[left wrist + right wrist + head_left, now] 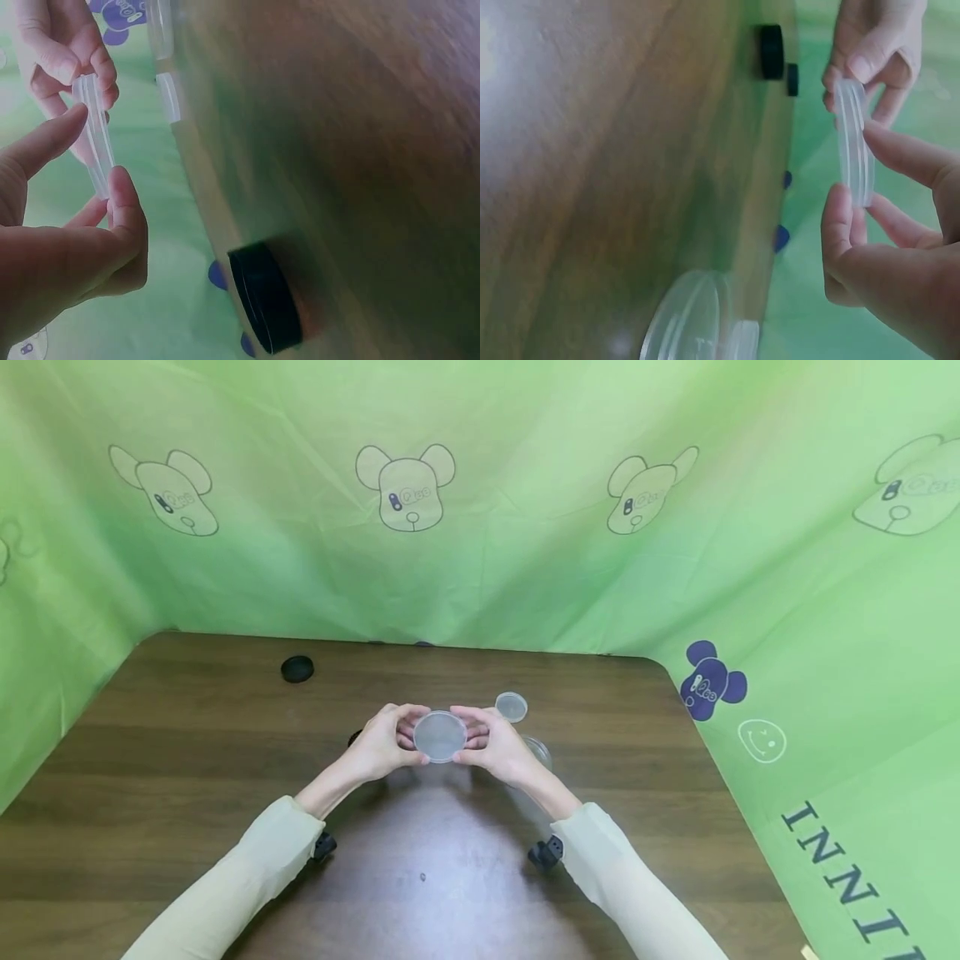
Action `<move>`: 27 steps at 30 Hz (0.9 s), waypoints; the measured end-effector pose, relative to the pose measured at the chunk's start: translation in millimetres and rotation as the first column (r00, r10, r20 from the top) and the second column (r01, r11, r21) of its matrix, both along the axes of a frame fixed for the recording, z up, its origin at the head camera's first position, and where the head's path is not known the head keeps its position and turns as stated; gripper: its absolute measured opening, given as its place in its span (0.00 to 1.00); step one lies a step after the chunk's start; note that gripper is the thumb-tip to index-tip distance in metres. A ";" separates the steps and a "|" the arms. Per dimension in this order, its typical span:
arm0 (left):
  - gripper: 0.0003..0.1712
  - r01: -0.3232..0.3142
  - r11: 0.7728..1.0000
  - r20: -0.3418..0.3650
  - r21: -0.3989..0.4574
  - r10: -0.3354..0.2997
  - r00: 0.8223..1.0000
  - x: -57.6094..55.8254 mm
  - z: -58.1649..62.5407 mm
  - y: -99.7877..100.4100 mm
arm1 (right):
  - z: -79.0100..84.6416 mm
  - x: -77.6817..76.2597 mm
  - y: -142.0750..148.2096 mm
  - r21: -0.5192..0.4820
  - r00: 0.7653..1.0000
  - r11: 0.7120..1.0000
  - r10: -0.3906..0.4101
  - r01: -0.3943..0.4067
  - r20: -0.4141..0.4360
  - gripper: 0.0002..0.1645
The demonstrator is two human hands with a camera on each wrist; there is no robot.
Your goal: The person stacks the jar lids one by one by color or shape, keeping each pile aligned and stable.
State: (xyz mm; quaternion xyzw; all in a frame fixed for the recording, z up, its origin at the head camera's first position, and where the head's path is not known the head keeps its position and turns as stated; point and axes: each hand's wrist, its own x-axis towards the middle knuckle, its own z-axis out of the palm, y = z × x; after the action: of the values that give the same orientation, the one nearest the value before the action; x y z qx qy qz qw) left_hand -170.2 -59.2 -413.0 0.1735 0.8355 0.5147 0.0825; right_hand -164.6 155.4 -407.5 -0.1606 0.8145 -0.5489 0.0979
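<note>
Between both hands, above the middle of the table, is a clear, round, shallow plastic dish [439,737]. My left hand [386,743] pinches its left rim with thumb and fingers. On the opposite rim, my right hand [501,747] does the same. From the side, in the left wrist view, the dish [94,142] stands on edge and shows stacked ridges along its wall. The right wrist view shows the dish [855,142] edge-on too, the right thumb near its upper side. Whether it is one piece or two fitted together, I cannot tell.
A small clear round dish [512,707] lies behind the right hand. Another clear dish [540,752] is partly hidden by that hand. One black round piece [297,669] sits at the back left; another [354,737] is mostly behind the left hand. Green cloth [480,568] borders the table.
</note>
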 end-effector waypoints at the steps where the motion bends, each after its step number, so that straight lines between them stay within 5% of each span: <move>1: 0.39 -0.003 1.000 0.012 0.008 0.002 1.000 0.0 -0.5 1.4 | 1.4 0.2 1.9 -0.008 1.000 1.000 0.000 0.000 0.010 0.40; 14: 0.38 -0.036 0.999 0.030 0.015 0.035 0.999 1.1 -1.9 23.9 | 0.6 -6.9 29.7 -0.021 0.997 0.997 0.073 -0.072 0.023 0.38; 27: 0.37 0.005 1.000 0.033 0.008 -0.005 0.999 -2.0 -8.1 55.5 | -6.5 -3.8 61.6 0.020 0.997 0.998 0.059 -0.060 0.052 0.37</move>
State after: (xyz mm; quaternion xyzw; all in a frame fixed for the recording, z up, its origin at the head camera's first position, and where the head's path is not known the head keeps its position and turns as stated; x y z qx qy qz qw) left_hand -172.2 -3.7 -421.1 0.1674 0.8315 0.5206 0.0972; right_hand -168.4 217.0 -414.0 -0.1698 0.8123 -0.5409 0.1368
